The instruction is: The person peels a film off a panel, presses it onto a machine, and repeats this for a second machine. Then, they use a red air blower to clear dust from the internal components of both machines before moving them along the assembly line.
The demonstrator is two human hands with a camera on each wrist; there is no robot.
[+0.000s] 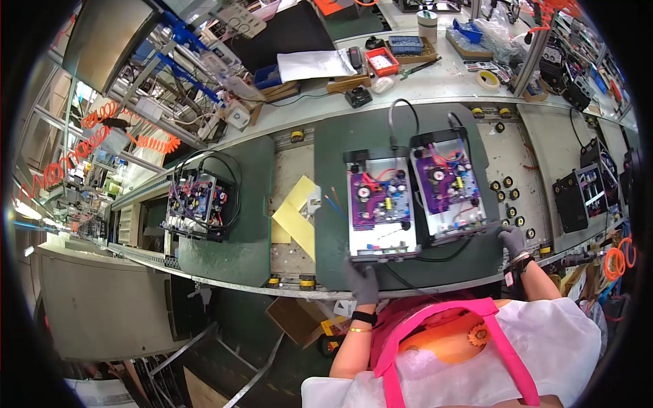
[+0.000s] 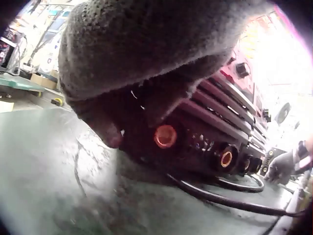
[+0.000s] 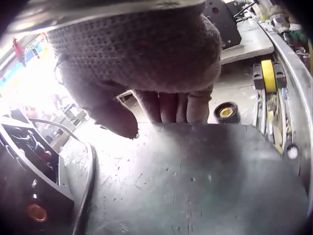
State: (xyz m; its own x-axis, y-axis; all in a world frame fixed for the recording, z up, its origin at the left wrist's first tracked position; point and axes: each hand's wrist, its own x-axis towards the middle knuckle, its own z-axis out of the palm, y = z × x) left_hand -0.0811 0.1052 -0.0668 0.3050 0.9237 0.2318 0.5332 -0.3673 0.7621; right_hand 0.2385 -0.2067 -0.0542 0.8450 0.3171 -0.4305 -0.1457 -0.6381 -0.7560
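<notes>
While the left circuit unit (image 1: 381, 197) and right circuit unit (image 1: 445, 177) stand side by side on the green board (image 1: 330, 238), the left hand (image 1: 362, 282) pinches the former's near left corner; the right hand (image 1: 513, 241) grips the board's right edge. Positioning seems in hand, calling next for even pressure.
</notes>
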